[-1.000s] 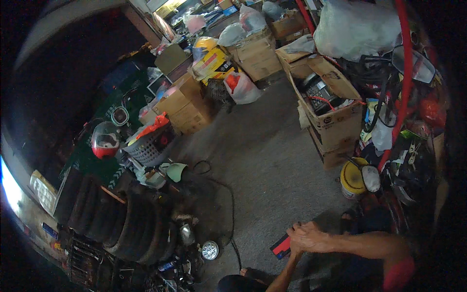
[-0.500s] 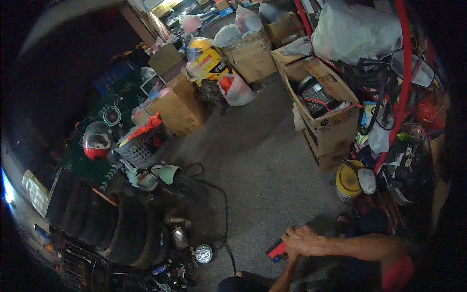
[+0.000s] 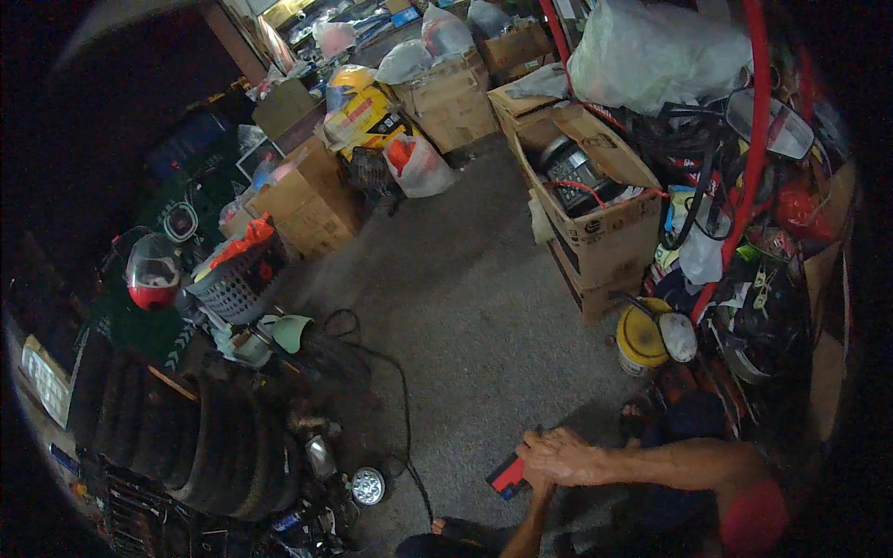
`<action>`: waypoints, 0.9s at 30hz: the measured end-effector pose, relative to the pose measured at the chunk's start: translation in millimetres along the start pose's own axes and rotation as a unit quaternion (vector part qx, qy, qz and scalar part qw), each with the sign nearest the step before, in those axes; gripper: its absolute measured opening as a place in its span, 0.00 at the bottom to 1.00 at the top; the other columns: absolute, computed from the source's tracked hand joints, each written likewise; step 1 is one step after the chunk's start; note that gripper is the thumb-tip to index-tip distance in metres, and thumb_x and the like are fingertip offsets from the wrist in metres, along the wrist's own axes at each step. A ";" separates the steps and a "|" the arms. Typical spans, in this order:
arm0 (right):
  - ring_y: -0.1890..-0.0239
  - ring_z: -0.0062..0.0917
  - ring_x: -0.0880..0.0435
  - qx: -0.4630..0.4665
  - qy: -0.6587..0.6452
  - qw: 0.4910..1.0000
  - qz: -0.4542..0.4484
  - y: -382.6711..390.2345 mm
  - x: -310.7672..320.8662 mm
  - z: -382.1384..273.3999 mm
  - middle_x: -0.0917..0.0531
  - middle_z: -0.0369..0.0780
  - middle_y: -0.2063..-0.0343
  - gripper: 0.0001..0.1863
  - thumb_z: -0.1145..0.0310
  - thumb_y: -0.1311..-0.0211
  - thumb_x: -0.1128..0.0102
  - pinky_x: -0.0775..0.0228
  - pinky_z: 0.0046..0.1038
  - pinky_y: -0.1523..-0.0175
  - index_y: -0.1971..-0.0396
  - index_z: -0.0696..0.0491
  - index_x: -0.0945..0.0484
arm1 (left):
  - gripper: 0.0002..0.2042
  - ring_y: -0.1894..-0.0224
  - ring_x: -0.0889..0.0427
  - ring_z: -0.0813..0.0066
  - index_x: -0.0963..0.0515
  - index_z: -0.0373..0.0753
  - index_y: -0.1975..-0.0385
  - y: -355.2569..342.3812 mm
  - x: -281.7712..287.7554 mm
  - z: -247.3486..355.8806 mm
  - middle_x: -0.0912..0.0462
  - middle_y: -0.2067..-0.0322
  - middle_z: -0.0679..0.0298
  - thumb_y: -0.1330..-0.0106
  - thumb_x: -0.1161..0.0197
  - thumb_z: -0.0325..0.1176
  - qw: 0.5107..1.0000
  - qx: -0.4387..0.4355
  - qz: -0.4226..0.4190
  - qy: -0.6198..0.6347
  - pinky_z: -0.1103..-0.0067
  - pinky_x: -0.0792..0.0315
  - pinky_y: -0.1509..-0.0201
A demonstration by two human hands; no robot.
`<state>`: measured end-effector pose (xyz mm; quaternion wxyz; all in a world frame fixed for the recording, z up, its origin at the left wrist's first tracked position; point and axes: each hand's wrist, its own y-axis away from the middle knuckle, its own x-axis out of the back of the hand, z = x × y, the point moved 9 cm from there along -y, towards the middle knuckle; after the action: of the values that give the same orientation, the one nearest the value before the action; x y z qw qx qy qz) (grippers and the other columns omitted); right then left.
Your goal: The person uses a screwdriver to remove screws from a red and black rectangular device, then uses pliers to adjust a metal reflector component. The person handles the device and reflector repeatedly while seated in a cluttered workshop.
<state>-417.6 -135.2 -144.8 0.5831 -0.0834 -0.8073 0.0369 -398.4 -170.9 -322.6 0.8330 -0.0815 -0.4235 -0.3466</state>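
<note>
At the lower middle of the head view, my two hands are closed together around a red-and-black tool [image 3: 509, 476]. Only its blocky end sticks out, toward the lower left; its kind does not show. My left hand [image 3: 539, 476] grips it from below, its forearm rising from the lower edge. Over it lies my right hand [image 3: 579, 459], with fingers wrapped across the left hand and the tool's hidden part. Its bare forearm reaches in from the right, below a red sleeve [image 3: 755, 516].
Tyres [image 3: 219, 451] stand in a row at lower left, near a round lamp [image 3: 368, 485] and a black cable [image 3: 406, 400]. A yellow bucket [image 3: 642, 339] and an open cardboard box [image 3: 609, 237] stand right. A grey basket [image 3: 237, 286] and a red helmet [image 3: 153, 272] sit left.
My view has turned slightly, so the surroundings sit farther left in the picture. Both hands keep their hold on the red-and-black tool, with little change in grip.
</note>
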 end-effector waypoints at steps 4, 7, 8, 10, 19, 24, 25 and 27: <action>0.66 0.41 0.18 0.008 0.004 1.000 0.011 1.5 -0.3 3.0 0.24 0.48 0.67 0.12 0.68 0.49 0.45 0.26 0.40 0.68 0.66 0.60 0.27 | 0.16 0.64 0.22 0.51 0.31 0.41 0.57 -1.3 -6.5 -6.3 0.27 0.64 0.52 0.41 0.45 0.41 1.000 -0.013 -0.006 0.004 0.61 0.27 0.67; 0.66 0.41 0.18 -0.007 0.001 0.999 -0.032 -1.6 -3.2 6.5 0.24 0.49 0.67 0.13 0.69 0.48 0.46 0.26 0.40 0.68 0.65 0.61 0.27 | 0.16 0.65 0.22 0.51 0.31 0.40 0.56 -0.6 -10.6 -12.4 0.27 0.64 0.52 0.41 0.45 0.40 1.000 -0.022 -0.008 0.002 0.61 0.27 0.67; 0.66 0.41 0.18 -0.004 0.002 0.999 -0.035 -0.9 -3.3 8.1 0.23 0.49 0.67 0.13 0.69 0.48 0.46 0.25 0.40 0.68 0.65 0.61 0.27 | 0.16 0.65 0.22 0.51 0.30 0.40 0.56 1.0 -13.9 -11.2 0.27 0.64 0.52 0.41 0.45 0.39 1.000 -0.025 -0.011 0.004 0.61 0.27 0.67; 0.66 0.41 0.18 -0.007 0.010 0.999 -0.033 -1.1 -2.5 10.3 0.23 0.49 0.66 0.12 0.69 0.48 0.46 0.25 0.39 0.68 0.65 0.61 0.27 | 0.16 0.65 0.22 0.51 0.30 0.39 0.56 6.4 -17.6 -10.7 0.27 0.64 0.52 0.41 0.45 0.39 0.999 -0.040 -0.012 0.004 0.61 0.27 0.68; 0.67 0.45 0.19 -0.090 0.004 0.993 -0.078 -2.7 1.2 24.4 0.26 0.49 0.65 0.16 0.73 0.53 0.42 0.27 0.45 0.67 0.63 0.59 0.32 | 0.21 0.66 0.22 0.52 0.32 0.37 0.50 56.2 -47.1 -35.0 0.25 0.65 0.51 0.46 0.43 0.32 0.988 -0.110 -0.097 -0.040 0.62 0.28 0.68; 0.66 0.47 0.20 -0.079 0.006 0.994 -0.073 -6.6 12.1 18.9 0.26 0.50 0.65 0.15 0.74 0.52 0.42 0.28 0.44 0.63 0.63 0.59 0.33 | 0.37 0.62 0.22 0.53 0.49 0.39 0.35 54.2 -29.2 -28.9 0.24 0.64 0.52 0.48 0.42 0.30 0.966 -0.173 -0.095 -0.164 0.62 0.29 0.61; 0.65 0.47 0.21 -0.079 0.001 0.994 -0.073 -8.5 15.0 14.9 0.26 0.50 0.65 0.15 0.74 0.51 0.43 0.28 0.44 0.62 0.63 0.59 0.34 | 0.38 0.62 0.22 0.53 0.50 0.39 0.35 55.2 -24.9 -26.9 0.24 0.64 0.52 0.48 0.41 0.30 0.963 -0.187 -0.086 -0.175 0.62 0.29 0.60; 0.64 0.47 0.21 -0.084 -0.004 0.994 -0.070 -8.4 20.8 14.7 0.26 0.50 0.65 0.14 0.75 0.50 0.44 0.29 0.44 0.61 0.64 0.59 0.34 | 0.40 0.62 0.20 0.53 0.50 0.39 0.35 51.5 -24.6 -14.8 0.22 0.63 0.52 0.50 0.40 0.29 0.958 -0.183 -0.106 -0.196 0.62 0.29 0.60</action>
<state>-438.7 -139.2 -128.7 0.5723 -0.0750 -0.8135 -0.0715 -365.4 -126.3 -342.6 0.6631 -0.2529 -0.5138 -0.4820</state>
